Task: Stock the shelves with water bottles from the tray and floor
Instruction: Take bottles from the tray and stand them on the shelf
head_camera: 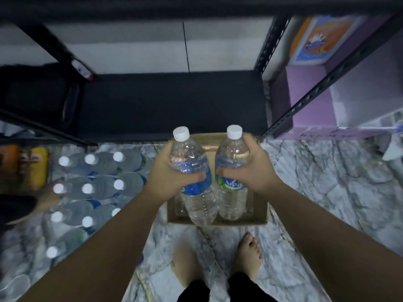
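1. Two bare feet (220,262) stand on the grey-veined marble floor (316,182), toes towards the shelving.
2. Just ahead of them sits a shallow brown cardboard tray (218,222) on the floor, seen under the two lifted bottles.
3. The left hand (168,173) is wrapped round a clear plastic water bottle with a blue label and white cap (194,177), fingers curled across the label.
4. The right hand (250,168) grips a second clear bottle with a green-and-blue label and white cap (232,171) the same way; both bottles are held upright, side by side, above the tray.
5. To the left, a cluster of white-capped water bottles (87,188) stands on the floor.
6. Beyond, the dark bottom shelf board (174,103) of a black metal rack lies bare where it shows.
7. A purple cardboard box (309,101) sits to the right of the rack's upright.
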A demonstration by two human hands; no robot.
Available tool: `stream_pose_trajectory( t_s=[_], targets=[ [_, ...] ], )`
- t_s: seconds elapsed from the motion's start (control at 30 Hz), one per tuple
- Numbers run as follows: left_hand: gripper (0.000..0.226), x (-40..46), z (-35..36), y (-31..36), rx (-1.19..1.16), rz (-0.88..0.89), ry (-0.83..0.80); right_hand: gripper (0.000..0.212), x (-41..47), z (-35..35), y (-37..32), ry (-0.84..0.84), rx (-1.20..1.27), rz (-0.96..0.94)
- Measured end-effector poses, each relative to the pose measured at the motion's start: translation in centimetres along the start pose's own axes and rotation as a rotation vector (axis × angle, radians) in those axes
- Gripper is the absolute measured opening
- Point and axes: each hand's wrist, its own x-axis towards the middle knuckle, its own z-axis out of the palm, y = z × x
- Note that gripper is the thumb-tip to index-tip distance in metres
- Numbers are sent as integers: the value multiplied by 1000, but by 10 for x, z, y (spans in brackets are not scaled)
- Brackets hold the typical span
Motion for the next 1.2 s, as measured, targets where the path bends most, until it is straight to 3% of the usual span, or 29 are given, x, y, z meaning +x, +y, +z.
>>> stream_pose_trajectory(
  t_s=[0.13, 0.3, 0.6, 1.03, 1.2],
  targets=[
    [91, -44, -20, 95, -8, 57, 23, 81, -45, -36, -99, -2, -7, -46],
    [100, -101, -38, 207, -5, 112, -10, 97, -107, -82, -213, 38, -33, -132],
    [96, -184, -52, 372, 36, 251, 22, 88, -189, -148, -370, 70, -114, -298],
    [96, -218, -89, 588, 33, 595, 74, 84, -227, -245, -566, 133, -153, -653],
    [96, -231, -104, 672, 28, 732, 116, 91, -236, -281, -651, 143, -181, -820]
  ],
)
